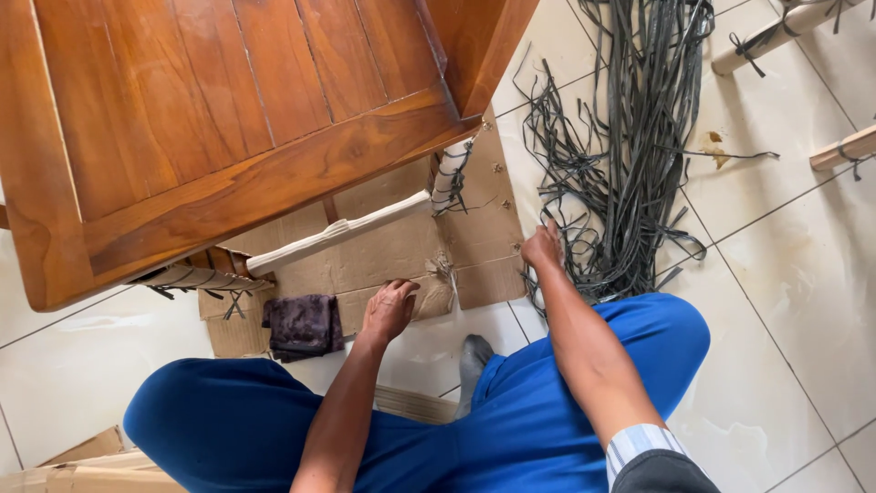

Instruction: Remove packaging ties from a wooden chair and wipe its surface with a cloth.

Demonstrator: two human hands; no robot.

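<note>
I sit on a tiled floor in blue trousers, legs folded. My left hand (389, 309) rests palm down on the near edge of a flattened cardboard sheet (392, 256), fingers curled, holding nothing. My right hand (544, 246) reaches forward to the near edge of a heap of dark rattan-like strips (630, 155) and touches them; whether it grips a strip I cannot tell. A brown slatted wooden chair (228, 128) lies tipped over the cardboard, its pale wrapped rung (338, 234) just beyond my left hand.
A dark purple cloth (303, 325) lies on the cardboard left of my left hand. Two pale wooden rods tied with dark strips (776, 35) lie at the top right. Cardboard pieces (82, 461) sit at the bottom left.
</note>
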